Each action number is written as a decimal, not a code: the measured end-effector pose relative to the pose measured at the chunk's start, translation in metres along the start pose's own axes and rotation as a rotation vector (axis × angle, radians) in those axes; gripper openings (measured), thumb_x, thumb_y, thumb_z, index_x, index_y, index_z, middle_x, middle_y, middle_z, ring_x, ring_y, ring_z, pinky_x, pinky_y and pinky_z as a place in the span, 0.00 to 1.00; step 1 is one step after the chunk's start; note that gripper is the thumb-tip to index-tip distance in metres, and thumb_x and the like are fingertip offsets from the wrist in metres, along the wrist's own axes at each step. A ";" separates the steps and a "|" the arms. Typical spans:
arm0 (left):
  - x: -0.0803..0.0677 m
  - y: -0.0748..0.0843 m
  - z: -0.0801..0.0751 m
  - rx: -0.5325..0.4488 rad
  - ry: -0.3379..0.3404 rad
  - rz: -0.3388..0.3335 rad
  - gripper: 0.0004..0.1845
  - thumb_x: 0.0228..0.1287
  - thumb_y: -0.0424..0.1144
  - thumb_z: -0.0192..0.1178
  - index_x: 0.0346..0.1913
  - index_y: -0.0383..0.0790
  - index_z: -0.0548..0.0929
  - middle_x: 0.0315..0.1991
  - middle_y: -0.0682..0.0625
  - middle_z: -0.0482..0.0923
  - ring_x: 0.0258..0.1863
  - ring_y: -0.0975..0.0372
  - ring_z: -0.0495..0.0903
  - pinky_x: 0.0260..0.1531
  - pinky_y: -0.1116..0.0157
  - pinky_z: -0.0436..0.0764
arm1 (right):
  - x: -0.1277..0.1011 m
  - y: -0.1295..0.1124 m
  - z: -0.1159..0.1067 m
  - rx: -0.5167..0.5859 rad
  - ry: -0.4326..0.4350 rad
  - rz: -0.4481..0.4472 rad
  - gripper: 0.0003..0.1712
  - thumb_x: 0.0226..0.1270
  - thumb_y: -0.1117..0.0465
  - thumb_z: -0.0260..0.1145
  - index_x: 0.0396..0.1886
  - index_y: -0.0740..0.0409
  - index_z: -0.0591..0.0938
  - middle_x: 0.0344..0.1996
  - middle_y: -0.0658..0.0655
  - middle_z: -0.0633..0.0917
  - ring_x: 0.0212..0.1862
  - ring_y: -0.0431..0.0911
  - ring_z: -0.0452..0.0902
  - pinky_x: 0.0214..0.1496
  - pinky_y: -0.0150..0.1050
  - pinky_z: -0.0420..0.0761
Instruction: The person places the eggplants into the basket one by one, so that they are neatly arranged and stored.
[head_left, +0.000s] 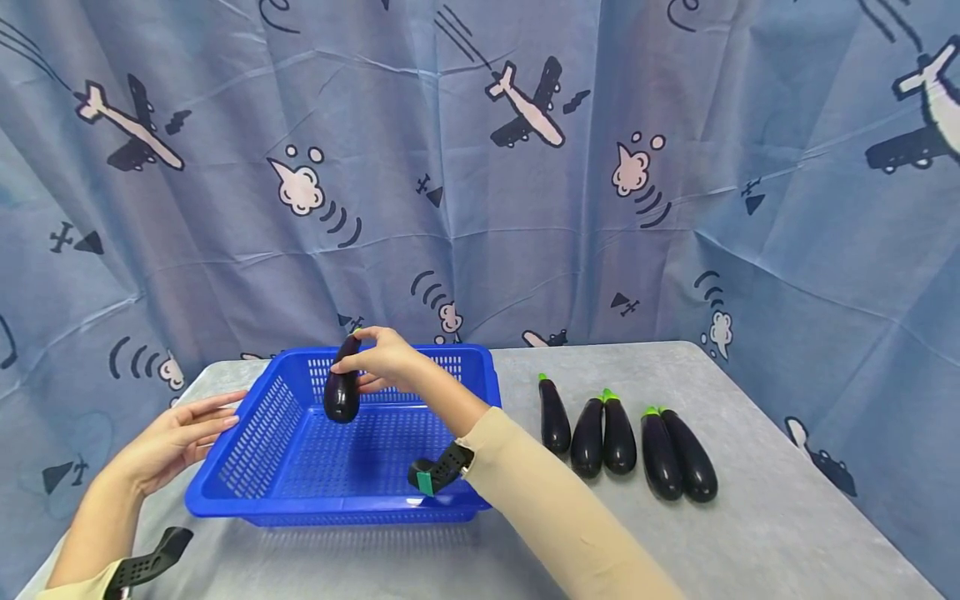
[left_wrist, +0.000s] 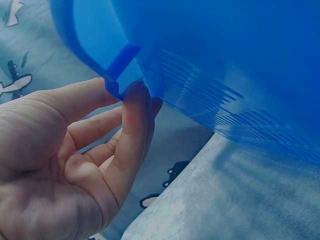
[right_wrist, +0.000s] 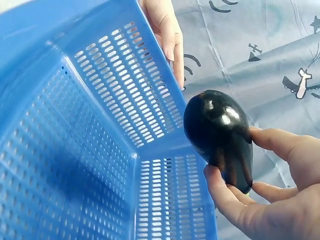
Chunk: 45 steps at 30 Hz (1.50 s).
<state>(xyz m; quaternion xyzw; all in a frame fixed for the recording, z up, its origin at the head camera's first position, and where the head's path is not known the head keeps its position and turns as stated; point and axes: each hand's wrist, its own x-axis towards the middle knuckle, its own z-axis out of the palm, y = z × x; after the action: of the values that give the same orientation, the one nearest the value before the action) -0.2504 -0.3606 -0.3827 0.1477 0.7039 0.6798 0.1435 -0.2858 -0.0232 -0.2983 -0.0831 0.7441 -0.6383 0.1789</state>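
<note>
as a black wrist mount [head_left: 153, 560] sits at the lower left by a cream cuff [head_left: 78, 590], the left hand [head_left: 176, 440] reaches up to a blue basket [head_left: 330, 505] and pinches its left rim, thumb on one side and fingertips on the other in the left wrist view. the basket stands on a grey table [head_left: 787, 508], its walls slotted. over its left half hangs a dark eggplant [head_left: 342, 398], stem end up and fat end down, clear of the basket floor. the right hand [head_left: 388, 362] grips it from the right, thumb and fingers round its narrower part. the right forearm crosses above the basket, with a second mount [head_left: 452, 463] bearing a green tab [head_left: 425, 483] and then a cream sleeve [head_left: 558, 512]. farther right, apart from the basket, lie a single eggplant [head_left: 553, 418], a middle pair of eggplants [head_left: 588, 442] side by side, and a last pair of eggplants [head_left: 660, 458] touching, all with green stem ends toward a blue curtain [head_left: 465, 208] printed with planes, which spans the whole back
</note>
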 end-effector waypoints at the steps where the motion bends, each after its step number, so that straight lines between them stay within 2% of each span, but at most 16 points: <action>1: 0.000 0.000 0.000 0.000 -0.001 0.000 0.25 0.83 0.30 0.50 0.57 0.69 0.86 0.49 0.58 0.88 0.46 0.64 0.89 0.46 0.65 0.89 | 0.001 0.001 0.002 0.003 0.000 0.000 0.42 0.67 0.68 0.75 0.78 0.61 0.68 0.67 0.70 0.74 0.54 0.66 0.87 0.58 0.55 0.86; 16: -0.001 0.001 0.001 0.032 0.027 -0.022 0.23 0.83 0.31 0.52 0.56 0.70 0.86 0.49 0.59 0.88 0.46 0.64 0.89 0.47 0.66 0.88 | 0.023 0.011 0.031 0.081 0.016 0.054 0.42 0.65 0.71 0.76 0.77 0.63 0.68 0.62 0.72 0.78 0.55 0.70 0.85 0.59 0.58 0.85; 23: 0.000 -0.001 -0.001 0.006 0.003 -0.002 0.24 0.84 0.30 0.50 0.57 0.68 0.86 0.49 0.58 0.88 0.47 0.64 0.89 0.47 0.65 0.89 | 0.032 0.018 0.046 0.086 0.022 0.079 0.39 0.63 0.73 0.76 0.72 0.62 0.71 0.59 0.73 0.78 0.54 0.71 0.85 0.58 0.58 0.86; 29: -0.001 0.001 0.001 0.037 0.029 -0.025 0.23 0.83 0.32 0.52 0.56 0.70 0.86 0.49 0.58 0.88 0.46 0.64 0.89 0.47 0.65 0.89 | 0.032 0.020 0.054 0.078 -0.005 0.129 0.38 0.64 0.73 0.76 0.71 0.63 0.69 0.58 0.72 0.77 0.55 0.71 0.84 0.60 0.61 0.84; 34: 0.001 0.004 0.001 0.049 0.034 -0.021 0.22 0.83 0.32 0.53 0.57 0.70 0.85 0.49 0.59 0.88 0.47 0.64 0.89 0.47 0.65 0.89 | 0.033 0.019 0.056 0.042 -0.016 0.168 0.36 0.66 0.73 0.75 0.70 0.68 0.68 0.58 0.72 0.77 0.58 0.70 0.82 0.61 0.61 0.83; 40: 0.001 0.002 0.001 0.010 -0.017 0.009 0.24 0.83 0.30 0.50 0.59 0.67 0.86 0.49 0.56 0.88 0.46 0.63 0.89 0.46 0.64 0.89 | 0.039 0.022 0.057 0.011 -0.099 0.283 0.28 0.66 0.75 0.73 0.63 0.73 0.71 0.59 0.76 0.78 0.63 0.70 0.79 0.62 0.58 0.83; 45: 0.000 0.000 0.001 0.002 -0.005 0.005 0.25 0.83 0.29 0.50 0.58 0.67 0.86 0.48 0.56 0.88 0.46 0.63 0.89 0.46 0.64 0.89 | 0.044 0.028 0.061 -0.080 -0.181 0.333 0.29 0.68 0.73 0.73 0.65 0.74 0.72 0.60 0.76 0.77 0.61 0.68 0.81 0.62 0.55 0.84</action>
<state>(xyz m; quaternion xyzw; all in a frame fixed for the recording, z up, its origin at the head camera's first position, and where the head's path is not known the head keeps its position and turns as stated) -0.2503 -0.3601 -0.3829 0.1513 0.7039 0.6790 0.1434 -0.3011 -0.0900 -0.3398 -0.0232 0.7533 -0.5596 0.3447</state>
